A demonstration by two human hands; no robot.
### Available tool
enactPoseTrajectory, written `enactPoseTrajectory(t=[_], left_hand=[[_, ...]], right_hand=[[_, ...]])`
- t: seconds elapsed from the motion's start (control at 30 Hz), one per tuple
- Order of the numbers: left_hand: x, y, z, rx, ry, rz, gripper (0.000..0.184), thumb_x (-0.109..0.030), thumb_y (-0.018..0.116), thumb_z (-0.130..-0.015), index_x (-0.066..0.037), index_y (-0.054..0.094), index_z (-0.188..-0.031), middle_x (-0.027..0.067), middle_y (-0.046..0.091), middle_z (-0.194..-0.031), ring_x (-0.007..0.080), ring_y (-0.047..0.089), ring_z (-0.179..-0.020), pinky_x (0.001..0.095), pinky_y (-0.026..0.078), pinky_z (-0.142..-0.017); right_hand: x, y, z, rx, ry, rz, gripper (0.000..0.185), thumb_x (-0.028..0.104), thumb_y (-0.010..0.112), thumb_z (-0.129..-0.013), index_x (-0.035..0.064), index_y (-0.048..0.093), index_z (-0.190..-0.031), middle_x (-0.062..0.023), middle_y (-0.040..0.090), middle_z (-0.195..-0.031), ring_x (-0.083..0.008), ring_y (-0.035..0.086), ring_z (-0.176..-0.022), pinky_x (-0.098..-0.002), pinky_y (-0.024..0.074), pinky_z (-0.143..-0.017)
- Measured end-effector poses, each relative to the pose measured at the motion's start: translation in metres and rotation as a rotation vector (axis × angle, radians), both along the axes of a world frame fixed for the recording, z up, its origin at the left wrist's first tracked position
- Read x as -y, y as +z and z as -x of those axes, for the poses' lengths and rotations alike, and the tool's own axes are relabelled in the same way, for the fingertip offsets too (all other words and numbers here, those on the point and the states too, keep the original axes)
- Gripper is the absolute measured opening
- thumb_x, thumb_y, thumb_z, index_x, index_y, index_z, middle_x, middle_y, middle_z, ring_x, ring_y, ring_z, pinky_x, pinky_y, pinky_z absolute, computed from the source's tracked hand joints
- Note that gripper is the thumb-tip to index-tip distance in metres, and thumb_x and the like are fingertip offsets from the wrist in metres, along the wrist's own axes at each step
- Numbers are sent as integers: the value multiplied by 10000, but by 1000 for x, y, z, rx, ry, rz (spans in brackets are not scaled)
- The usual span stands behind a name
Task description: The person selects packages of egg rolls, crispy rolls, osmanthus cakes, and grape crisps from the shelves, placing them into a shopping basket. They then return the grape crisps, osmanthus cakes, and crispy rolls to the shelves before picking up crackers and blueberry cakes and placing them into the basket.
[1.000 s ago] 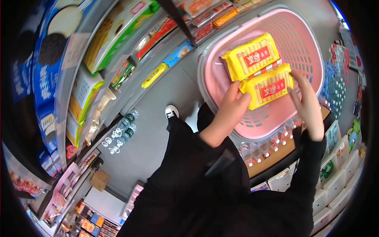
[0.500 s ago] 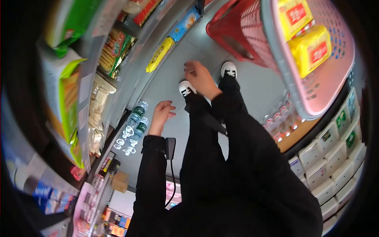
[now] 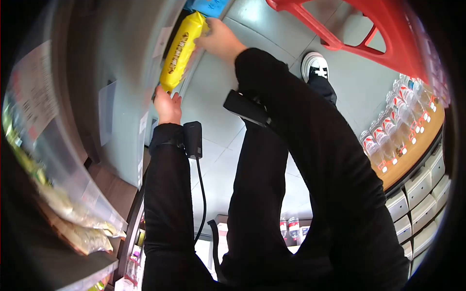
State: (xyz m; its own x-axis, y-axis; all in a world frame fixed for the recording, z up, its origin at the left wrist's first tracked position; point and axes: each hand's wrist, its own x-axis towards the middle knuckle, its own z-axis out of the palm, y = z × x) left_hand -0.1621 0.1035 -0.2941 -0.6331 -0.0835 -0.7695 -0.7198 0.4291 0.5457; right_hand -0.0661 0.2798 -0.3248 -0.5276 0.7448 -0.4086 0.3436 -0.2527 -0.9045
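The yellow packet [image 3: 182, 52], just beside a blue pack [image 3: 210, 7], runs lengthwise from the right hand [image 3: 221, 40] at its far end to the left hand [image 3: 168, 107] at its near end; neither hand's closure can be determined.

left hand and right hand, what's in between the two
A yellow packet lies between them in the head view, with the left hand at its lower end and the right hand by its upper end.
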Motion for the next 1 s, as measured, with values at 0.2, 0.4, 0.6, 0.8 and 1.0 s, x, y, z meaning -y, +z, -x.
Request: enactPoseTrajectory(t=[0.2,0.4,0.6,0.8,1.0], left_hand=[[4,-22,3,18,-12,-158,503,-352,444,-799,-84,326,-1208,86,348,-1230,319,383,-1067,426,262,-940],[0,-18,5,186,112,-301,510,-393,308,-822,-44,351,-1192,141,388,-1172,298,402,-1050,404,307,-933],[3,-8,-7,85,235,-379,545,-407,299,-821,-17,349,-1199,142,429,-1158,288,420,-1055,411,341,-916],[47,36,-51,84,338,-471,529,-372,305,-812,-15,364,-1197,131,439,-1184,270,450,-1048,421,376,-890],[54,128,-122,285,415,-356,549,-404,330,-804,-25,370,-1200,117,443,-1190,266,445,-1064,406,368,-899]], right_hand=[[-7,-28,11,-11,43,118,557,137,674,-576,-38,469,-1064,-206,564,-970,-314,554,-925,-348,451,-799],[-2,-38,11,142,130,-240,536,70,642,-583,-10,466,-1083,-209,519,-1040,-336,493,-1005,-353,427,-838],[12,-19,8,-75,116,-125,411,30,592,-600,-24,483,-993,-224,538,-952,-366,510,-944,-376,423,-814],[39,55,-34,-48,254,-175,507,6,616,-623,2,436,-1098,-176,483,-1100,-325,445,-1054,-355,365,-885],[29,159,-101,-9,344,-380,442,5,623,-605,56,492,-1024,-127,479,-1025,-325,428,-1011,-384,335,-888]])
